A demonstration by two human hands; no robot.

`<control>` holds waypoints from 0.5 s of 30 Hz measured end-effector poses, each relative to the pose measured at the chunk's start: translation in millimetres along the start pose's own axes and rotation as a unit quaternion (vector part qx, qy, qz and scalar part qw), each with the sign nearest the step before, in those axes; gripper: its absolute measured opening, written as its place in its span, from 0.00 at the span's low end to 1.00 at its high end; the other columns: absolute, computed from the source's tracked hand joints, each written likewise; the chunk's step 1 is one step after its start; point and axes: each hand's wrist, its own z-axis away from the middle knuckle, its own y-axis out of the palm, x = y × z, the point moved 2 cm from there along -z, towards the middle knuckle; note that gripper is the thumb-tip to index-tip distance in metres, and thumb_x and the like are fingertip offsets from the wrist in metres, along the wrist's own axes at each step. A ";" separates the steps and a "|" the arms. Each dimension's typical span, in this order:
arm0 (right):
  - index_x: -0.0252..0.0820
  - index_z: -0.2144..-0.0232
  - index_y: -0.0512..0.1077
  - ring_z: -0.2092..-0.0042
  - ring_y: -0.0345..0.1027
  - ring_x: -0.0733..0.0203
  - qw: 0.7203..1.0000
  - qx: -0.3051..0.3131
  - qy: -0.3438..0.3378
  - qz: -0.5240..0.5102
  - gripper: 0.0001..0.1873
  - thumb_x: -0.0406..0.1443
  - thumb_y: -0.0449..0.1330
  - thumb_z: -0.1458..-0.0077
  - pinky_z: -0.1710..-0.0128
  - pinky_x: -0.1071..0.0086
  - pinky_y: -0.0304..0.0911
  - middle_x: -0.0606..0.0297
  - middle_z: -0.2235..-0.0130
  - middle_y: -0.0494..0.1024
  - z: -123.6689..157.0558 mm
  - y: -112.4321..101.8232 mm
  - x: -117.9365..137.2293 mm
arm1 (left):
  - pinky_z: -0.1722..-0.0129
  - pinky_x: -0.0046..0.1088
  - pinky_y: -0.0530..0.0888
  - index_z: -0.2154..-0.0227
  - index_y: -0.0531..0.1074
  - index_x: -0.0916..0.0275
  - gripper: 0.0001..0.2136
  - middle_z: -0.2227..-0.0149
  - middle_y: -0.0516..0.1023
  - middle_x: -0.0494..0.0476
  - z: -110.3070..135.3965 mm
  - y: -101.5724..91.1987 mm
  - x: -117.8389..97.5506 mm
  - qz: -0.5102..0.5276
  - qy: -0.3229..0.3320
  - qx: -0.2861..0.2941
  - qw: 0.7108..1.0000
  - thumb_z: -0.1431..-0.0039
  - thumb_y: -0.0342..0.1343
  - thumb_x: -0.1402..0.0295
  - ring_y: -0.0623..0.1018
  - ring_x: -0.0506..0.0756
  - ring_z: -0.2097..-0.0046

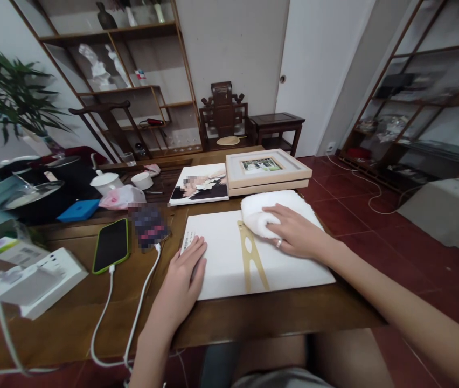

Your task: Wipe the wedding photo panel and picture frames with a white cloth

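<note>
Wiping seems in hand: my right hand [294, 231] closes over the cloth [258, 211], my left hand [185, 275] lies open and flat on the near-left edge of the board [221, 240], which must not slide.

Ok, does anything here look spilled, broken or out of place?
Nothing spilled or broken. Two white cables droop over the table edge beside the left hand; the right hand grips a white cloth on the board.

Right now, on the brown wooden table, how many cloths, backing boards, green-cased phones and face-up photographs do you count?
White folded cloth: 1
White backing board with gold stand: 1
Black phone in green case: 1
Face-up photographs: 2, one unframed print, one in pale wooden frame
Total: 5
</note>
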 end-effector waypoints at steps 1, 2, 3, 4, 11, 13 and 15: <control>0.34 0.66 0.73 0.43 0.57 0.44 1.000 -0.004 -0.001 0.005 0.09 0.29 0.56 0.51 0.45 0.50 0.54 0.44 0.52 0.71 -6.4 2.0 -5.1 | 0.43 0.50 0.63 0.48 0.68 0.66 0.18 0.43 0.68 0.65 0.0 0.1 0.3 0.002 -0.002 0.001 1.000 0.37 0.43 0.66 0.64 0.61 0.39; 0.35 0.66 0.74 0.45 0.58 0.44 1.000 -0.007 -0.002 0.007 0.09 0.29 0.56 0.51 0.46 0.50 0.56 0.45 0.53 0.71 -11.6 4.0 -8.9 | 0.42 0.49 0.63 0.48 0.68 0.66 0.19 0.43 0.69 0.65 -0.1 0.2 0.7 0.003 -0.004 0.002 1.000 0.37 0.43 0.66 0.64 0.61 0.39; 0.35 0.65 0.74 0.45 0.59 0.44 1.000 -0.009 -0.002 0.008 0.10 0.30 0.55 0.50 0.47 0.50 0.56 0.46 0.53 0.72 -15.2 5.9 -11.6 | 0.42 0.49 0.63 0.48 0.68 0.66 0.19 0.43 0.68 0.65 -0.1 0.4 1.1 0.005 -0.005 0.003 1.000 0.38 0.43 0.66 0.64 0.61 0.39; 0.36 0.65 0.73 0.45 0.59 0.44 1.000 -0.011 0.001 0.010 0.10 0.30 0.55 0.50 0.47 0.50 0.57 0.46 0.53 0.72 -17.1 7.6 -13.0 | 0.42 0.49 0.63 0.48 0.68 0.66 0.19 0.43 0.68 0.65 -0.1 0.6 1.5 0.005 -0.007 0.003 1.000 0.37 0.43 0.65 0.64 0.61 0.39; 0.31 0.61 0.72 0.39 0.50 0.40 0.999 0.022 0.033 0.013 0.13 0.28 0.54 0.50 0.43 0.42 0.48 0.40 0.49 0.70 15.3 4.4 15.8 | 0.42 0.49 0.63 0.48 0.68 0.66 0.19 0.43 0.69 0.65 0.5 1.6 2.4 0.007 -0.006 0.001 1.000 0.37 0.43 0.65 0.65 0.61 0.39; 0.33 0.62 0.73 0.38 0.50 0.38 0.999 0.025 0.028 -0.003 0.13 0.28 0.55 0.52 0.43 0.40 0.48 0.40 0.46 0.68 33.3 -2.8 33.6 | 0.42 0.49 0.63 0.48 0.68 0.66 0.19 0.43 0.68 0.65 0.8 2.0 2.8 0.004 -0.007 0.000 1.000 0.37 0.43 0.65 0.64 0.61 0.39; 0.36 0.65 0.74 0.38 0.50 0.38 0.999 0.023 0.019 -0.026 0.12 0.28 0.57 0.54 0.42 0.39 0.47 0.42 0.45 0.66 50.6 -9.9 51.4 | 0.42 0.49 0.63 0.48 0.68 0.66 0.19 0.43 0.68 0.65 1.0 2.5 3.1 0.003 -0.005 -0.003 1.000 0.37 0.43 0.65 0.64 0.60 0.39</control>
